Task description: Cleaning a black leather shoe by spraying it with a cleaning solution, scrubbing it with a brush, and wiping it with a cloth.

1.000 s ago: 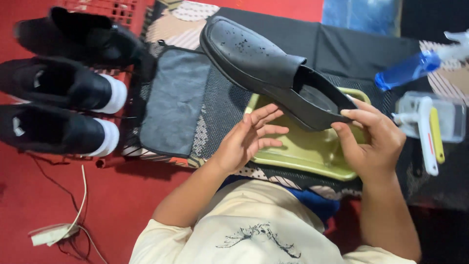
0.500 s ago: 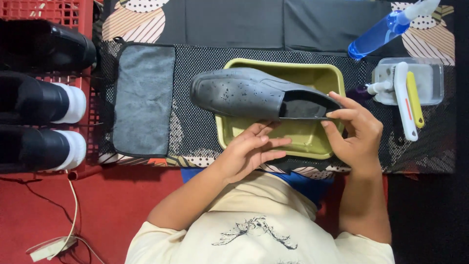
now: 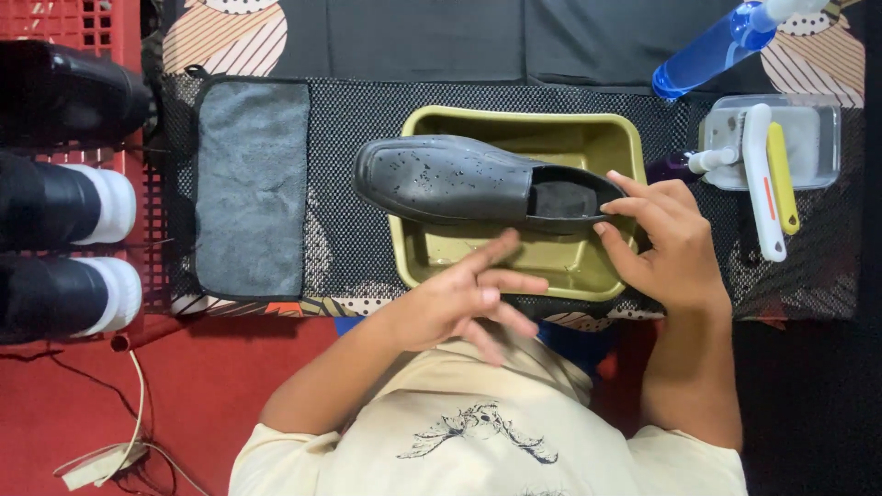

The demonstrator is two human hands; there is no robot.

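Right hand was clamped on the heel end of the shoe, fingers curled over the collar and thumb down the side, so that one hand was carrying the whole thing. Left hand was just off it, fingers spread loose and gripping nothing, hovering over the near edge of the tub.

What changed: a second earlier the shoe was tipped up at an angle with its toe pointing off toward the far left, well up off the tub. Half a second later it had come down and swung flat. At this point it lay level across the tub, heel over the middle and toe poking out past the left rim over the mesh mat. The left hand had been up near the shoe's side the whole way and had now slid back toward the body a bit. So I'd say the shoe had been brought into a working position over the tub, with the free hand not yet committed to anything.

Shoe was black, slip-on type, and had water beads all over the upper, so it was already wet.

Further out: a grey cloth lay flat on the mat to the left, well apart from the tub. On the right sat a clear tray with a white brush and a yellow tool across it, and a blue spray bottle lay behind that. Three more black shoes were lined up on a red crate at the far left.
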